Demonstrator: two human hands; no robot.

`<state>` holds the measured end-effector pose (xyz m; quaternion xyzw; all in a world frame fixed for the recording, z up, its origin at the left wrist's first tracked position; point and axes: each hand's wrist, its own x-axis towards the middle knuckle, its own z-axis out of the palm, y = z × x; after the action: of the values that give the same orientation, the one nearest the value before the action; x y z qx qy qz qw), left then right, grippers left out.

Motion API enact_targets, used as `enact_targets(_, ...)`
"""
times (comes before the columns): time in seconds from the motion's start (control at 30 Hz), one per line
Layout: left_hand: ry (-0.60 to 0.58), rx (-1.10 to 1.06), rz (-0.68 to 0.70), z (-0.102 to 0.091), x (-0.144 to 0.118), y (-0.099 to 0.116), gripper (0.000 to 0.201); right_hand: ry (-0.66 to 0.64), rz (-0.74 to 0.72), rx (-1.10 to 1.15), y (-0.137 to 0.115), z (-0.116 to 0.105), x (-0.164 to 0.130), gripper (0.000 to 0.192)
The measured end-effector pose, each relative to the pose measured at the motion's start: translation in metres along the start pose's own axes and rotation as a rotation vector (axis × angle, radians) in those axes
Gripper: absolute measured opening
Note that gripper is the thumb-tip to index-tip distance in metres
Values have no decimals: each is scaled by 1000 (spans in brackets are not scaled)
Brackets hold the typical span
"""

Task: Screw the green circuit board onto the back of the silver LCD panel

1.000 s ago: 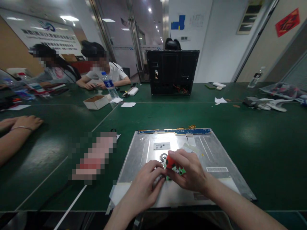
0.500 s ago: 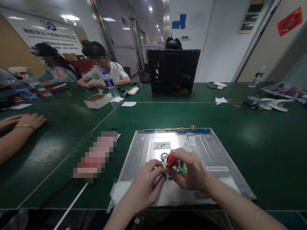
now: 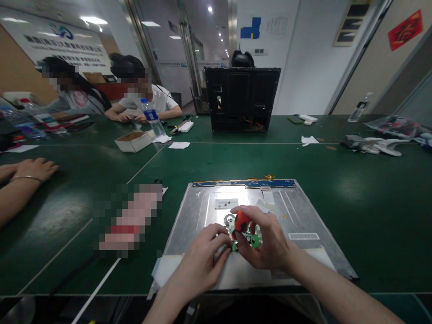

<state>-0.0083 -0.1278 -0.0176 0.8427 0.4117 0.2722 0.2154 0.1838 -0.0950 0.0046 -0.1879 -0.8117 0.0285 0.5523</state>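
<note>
A flat metal display panel (image 3: 191, 216) lies on the green table in front of me, with a small green circuit board (image 3: 254, 239) on its middle. My right hand (image 3: 268, 240) is closed around the red and black handle of a screwdriver (image 3: 241, 221), held nearly upright over the board; its tip is hidden. At the board's left edge, my left hand (image 3: 207, 254) has its thumb and curled fingers pressed together close to the screwdriver's lower end. What these fingertips hold, if anything, is hidden. A blue circuit strip (image 3: 232, 184) runs along the panel's far edge.
A blurred-out pink object (image 3: 135, 216) lies left of the panel. Farther back stand an open white box (image 3: 134, 141), a water bottle (image 3: 150, 116) and a black display housing (image 3: 241, 99). Another person's hands (image 3: 35, 171) rest at the left. Two people sit beyond.
The screwdriver handle has turned slightly and stands more upright, with the right fingers shifted around it. My left hand stays by the board. The whole view has shifted a little.
</note>
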Motion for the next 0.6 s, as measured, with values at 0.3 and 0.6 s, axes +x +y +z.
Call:
enact_targets(0.3, -4, 3, 1, 2, -2, -3, 18, 11, 15, -16, 3, 0, 0, 46)
enact_targets(0.6, -15, -5, -11, 0, 0, 1, 19, -35, 8, -38, -1, -1, 1, 53)
